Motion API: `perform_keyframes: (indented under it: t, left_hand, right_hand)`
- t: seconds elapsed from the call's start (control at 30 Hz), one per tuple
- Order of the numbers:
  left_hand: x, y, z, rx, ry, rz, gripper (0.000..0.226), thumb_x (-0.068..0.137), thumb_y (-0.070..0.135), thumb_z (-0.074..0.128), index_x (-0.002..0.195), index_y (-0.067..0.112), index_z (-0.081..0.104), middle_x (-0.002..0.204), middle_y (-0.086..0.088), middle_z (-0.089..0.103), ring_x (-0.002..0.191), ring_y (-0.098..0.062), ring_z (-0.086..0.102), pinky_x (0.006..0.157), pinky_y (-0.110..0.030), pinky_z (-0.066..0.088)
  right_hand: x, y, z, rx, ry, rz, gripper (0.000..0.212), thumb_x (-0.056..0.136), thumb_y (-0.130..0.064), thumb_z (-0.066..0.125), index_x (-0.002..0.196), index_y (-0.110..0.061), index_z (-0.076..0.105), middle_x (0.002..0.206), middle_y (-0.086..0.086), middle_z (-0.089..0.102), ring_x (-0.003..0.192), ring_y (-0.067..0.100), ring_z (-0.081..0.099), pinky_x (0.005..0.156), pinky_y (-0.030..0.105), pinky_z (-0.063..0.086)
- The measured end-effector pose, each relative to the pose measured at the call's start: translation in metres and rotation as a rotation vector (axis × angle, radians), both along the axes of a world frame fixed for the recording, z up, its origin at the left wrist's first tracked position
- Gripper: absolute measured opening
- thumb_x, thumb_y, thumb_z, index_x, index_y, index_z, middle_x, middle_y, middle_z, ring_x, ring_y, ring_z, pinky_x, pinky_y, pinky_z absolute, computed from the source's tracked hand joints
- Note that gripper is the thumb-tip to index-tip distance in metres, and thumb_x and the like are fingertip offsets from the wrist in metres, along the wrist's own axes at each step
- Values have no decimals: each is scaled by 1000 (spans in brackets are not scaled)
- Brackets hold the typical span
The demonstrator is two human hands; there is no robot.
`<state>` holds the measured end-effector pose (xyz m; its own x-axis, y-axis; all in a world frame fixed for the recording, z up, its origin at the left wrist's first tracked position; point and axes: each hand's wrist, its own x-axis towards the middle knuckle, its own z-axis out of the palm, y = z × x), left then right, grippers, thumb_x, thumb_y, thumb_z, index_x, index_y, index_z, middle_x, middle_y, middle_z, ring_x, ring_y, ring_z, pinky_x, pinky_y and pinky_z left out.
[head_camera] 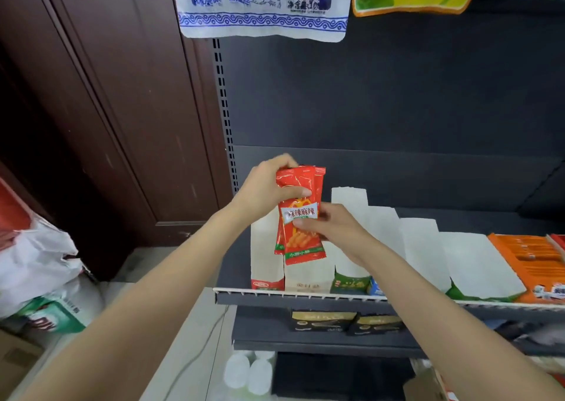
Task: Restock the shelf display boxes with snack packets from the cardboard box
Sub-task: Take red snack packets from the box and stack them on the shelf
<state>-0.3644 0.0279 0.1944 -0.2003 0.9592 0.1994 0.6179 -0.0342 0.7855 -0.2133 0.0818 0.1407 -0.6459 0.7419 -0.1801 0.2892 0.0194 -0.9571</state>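
Both hands hold a small stack of red snack packets upright above the shelf's left end. My left hand grips the top of the stack, thumb across the front. My right hand pinches the stack's right side at mid-height. Directly beneath stand white open-topped display boxes: a red-fronted one at the far left, a beige-fronted one beside it, then a green-fronted one. The insides of these boxes are hidden. A corner of a cardboard box shows at the bottom right.
More white display boxes and an orange box of packets line the dark shelf to the right. Large bags hang overhead. Black cartons sit on the lower shelf. Sacks lie on the floor left, by a brown door.
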Motion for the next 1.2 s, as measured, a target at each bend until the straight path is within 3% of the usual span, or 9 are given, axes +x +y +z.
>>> perform_keyframes:
  t: [0.13, 0.27, 0.37, 0.47, 0.57, 0.7, 0.87, 1.0, 1.2]
  left_hand:
    - [-23, 24, 1, 53, -195, 52, 59, 74, 24, 79, 112, 22, 34, 102, 5, 60, 89, -11, 65, 72, -21, 54]
    - [-59, 44, -17, 36, -358, 149, 57, 86, 19, 67, 132, 22, 34, 124, 1, 55, 108, -13, 57, 87, -26, 47]
    - [-89, 64, -53, -114, -316, 243, 53, 88, -4, 49, 137, 14, 39, 136, -5, 49, 124, -22, 48, 88, -27, 42]
    - [-106, 86, -84, -293, -189, 274, 61, 87, -5, 48, 143, 12, 33, 144, -7, 42, 130, -23, 41, 95, -25, 37]
    - [-117, 102, -102, -427, -147, 226, 71, 84, -6, 53, 147, 15, 26, 146, -9, 39, 129, -26, 41, 99, -29, 37]
    - [-125, 109, -124, -530, -91, 183, 70, 81, -3, 61, 141, 14, 29, 133, -13, 49, 117, -29, 50, 96, -36, 44]
    - [-131, 107, -133, -483, 13, 227, 61, 83, -4, 52, 138, 16, 34, 124, -11, 54, 109, -29, 54, 86, -32, 47]
    - [-131, 103, -137, -460, -100, 203, 66, 80, -8, 51, 137, 21, 35, 126, -6, 54, 101, -25, 58, 81, -35, 52]
    - [-125, 101, -133, -450, -302, 208, 68, 82, -12, 57, 138, 20, 34, 135, -4, 47, 118, -25, 51, 89, -44, 54]
  right_hand:
    - [-32, 36, 0, 146, 80, -145, 13, 84, -21, 70, 97, -18, 67, 96, -1, 71, 86, 12, 69, 77, 26, 53]
    - [-63, 67, -6, 90, 117, -271, 14, 85, -25, 69, 98, -22, 64, 102, -1, 68, 96, 20, 66, 90, 40, 53]
    - [-85, 83, -13, 86, 70, -314, 23, 86, -29, 67, 106, -23, 58, 114, -1, 65, 103, 19, 63, 93, 41, 50]
    - [-107, 95, -18, 44, 46, -301, 32, 86, -25, 68, 115, -18, 58, 119, 0, 63, 107, 20, 61, 96, 41, 48]
    - [-132, 103, -21, -55, 51, -282, 42, 83, -17, 71, 122, -14, 55, 121, 5, 63, 109, 24, 62, 98, 46, 47]
    - [-155, 112, -31, -90, -15, -301, 49, 78, -8, 75, 122, -11, 53, 118, 5, 62, 110, 23, 60, 99, 44, 47]
    - [-152, 127, -39, -7, -106, -252, 61, 66, -4, 83, 120, -10, 56, 119, 7, 63, 109, 24, 61, 98, 46, 48]
    - [-142, 136, -38, 71, -147, -194, 70, 64, -12, 86, 125, -15, 53, 123, 5, 61, 113, 21, 59, 99, 47, 47]
    - [-128, 137, -48, 104, -148, -197, 71, 63, -19, 88, 124, -18, 53, 121, 2, 62, 110, 18, 60, 97, 47, 49]
